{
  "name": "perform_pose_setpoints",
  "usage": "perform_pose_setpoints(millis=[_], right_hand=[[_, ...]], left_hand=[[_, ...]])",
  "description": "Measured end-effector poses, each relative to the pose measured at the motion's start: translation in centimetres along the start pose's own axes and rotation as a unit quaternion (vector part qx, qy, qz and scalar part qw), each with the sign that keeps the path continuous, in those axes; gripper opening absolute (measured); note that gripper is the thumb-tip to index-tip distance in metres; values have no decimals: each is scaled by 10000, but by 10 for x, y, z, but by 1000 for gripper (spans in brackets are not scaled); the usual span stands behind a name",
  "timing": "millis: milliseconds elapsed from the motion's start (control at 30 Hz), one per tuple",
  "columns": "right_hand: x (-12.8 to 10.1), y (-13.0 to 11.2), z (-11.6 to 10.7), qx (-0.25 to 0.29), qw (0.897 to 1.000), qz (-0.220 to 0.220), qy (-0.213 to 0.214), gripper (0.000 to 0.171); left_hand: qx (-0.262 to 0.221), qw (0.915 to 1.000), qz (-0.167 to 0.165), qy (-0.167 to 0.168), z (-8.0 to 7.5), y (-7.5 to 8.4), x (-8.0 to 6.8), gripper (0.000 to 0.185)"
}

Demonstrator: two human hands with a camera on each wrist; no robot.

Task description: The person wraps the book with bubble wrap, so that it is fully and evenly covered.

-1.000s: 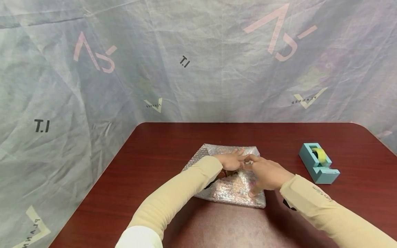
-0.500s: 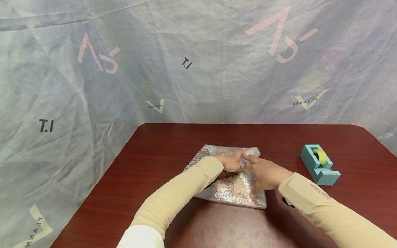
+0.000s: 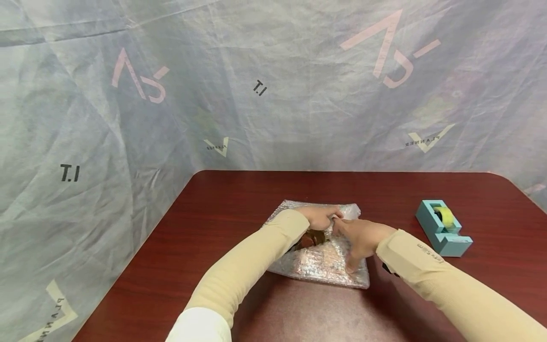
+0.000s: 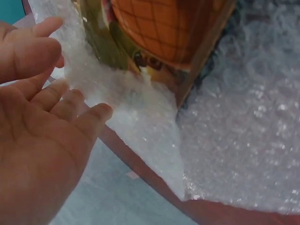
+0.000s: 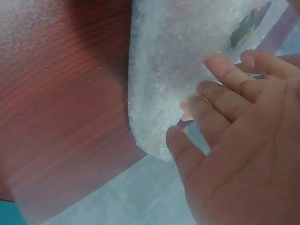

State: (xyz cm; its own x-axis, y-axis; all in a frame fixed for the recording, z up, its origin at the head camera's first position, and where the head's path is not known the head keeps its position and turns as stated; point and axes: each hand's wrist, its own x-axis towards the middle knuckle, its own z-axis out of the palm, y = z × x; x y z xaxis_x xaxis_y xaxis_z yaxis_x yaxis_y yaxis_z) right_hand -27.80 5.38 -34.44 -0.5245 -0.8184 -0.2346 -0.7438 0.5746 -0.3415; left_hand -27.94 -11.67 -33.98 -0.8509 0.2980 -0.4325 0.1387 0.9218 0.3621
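- Centre of the dark red table (image 3: 222,213), a sheet of bubble wrap (image 3: 325,263) lies spread out, with its far edge lifted and folded toward the person.
- Inside the fold sits a box (image 3: 308,239) — from the head camera only a brown patch of it peeks out between the two forearms.
- The left wrist view gives the better look: the box (image 4: 173,33) shows an orange face crossed by a thin grid, a darker printed band below it, and a tan edge running down to a corner, with wrap (image 4: 243,136) beneath and beside it.
- Left hand (image 3: 319,217) is on the raised far flap; close up, its fingers (image 4: 70,101) are nearly straight and touch the flap's underside, thumb above the edge — touching, not clenched round it.
- Right hand (image 3: 361,236) sits just beside the left, almost meeting it over the box; its fingers (image 5: 220,93) are extended against the cloudy wrap (image 5: 183,61), and the thumb presses the sheet down near the front edge.
- The wrap is translucent, silvery and crinkled, catching light across its bubbles.
- Off to the right, well apart, stands a teal tape dispenser (image 3: 444,228) holding a yellowish roll.
- A pale printed sheet (image 3: 128,118) hangs behind the table as backdrop.
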Motion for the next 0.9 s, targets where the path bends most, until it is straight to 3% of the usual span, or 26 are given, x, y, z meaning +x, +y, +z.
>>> perform_pose_setpoints(millis=[100, 200, 300, 400, 600, 733, 900], right_hand=[[1, -2, -1, 115, 9996, 235, -145, 105], [1, -3, -2, -214, 9995, 219, -114, 120], [2, -5, -2, -450, 9988, 163, -60, 119], [3, -7, -2, -337, 9991, 214, -144, 118], [5, -9, -4, -399, 9984, 291, -289, 118], [6, -9, -6, -408, 9982, 283, -340, 117], [8, -8, -6, -246, 9984, 320, -405, 118]], left_hand=[[139, 9999, 37, 55, 0, 1, 1, 49], [257, 9996, 44, 71, 0, 3, 0, 45], [235, 9997, 3, 97, -2, 3, -3, 39], [61, 9999, -114, 35, -3, 5, -6, 36], [-191, 9995, -255, -21, -3, 6, -6, 49], [133, 9997, -70, 186, -1, 2, -1, 55], [402, 9961, 164, 773, 3, -9, -6, 48]])
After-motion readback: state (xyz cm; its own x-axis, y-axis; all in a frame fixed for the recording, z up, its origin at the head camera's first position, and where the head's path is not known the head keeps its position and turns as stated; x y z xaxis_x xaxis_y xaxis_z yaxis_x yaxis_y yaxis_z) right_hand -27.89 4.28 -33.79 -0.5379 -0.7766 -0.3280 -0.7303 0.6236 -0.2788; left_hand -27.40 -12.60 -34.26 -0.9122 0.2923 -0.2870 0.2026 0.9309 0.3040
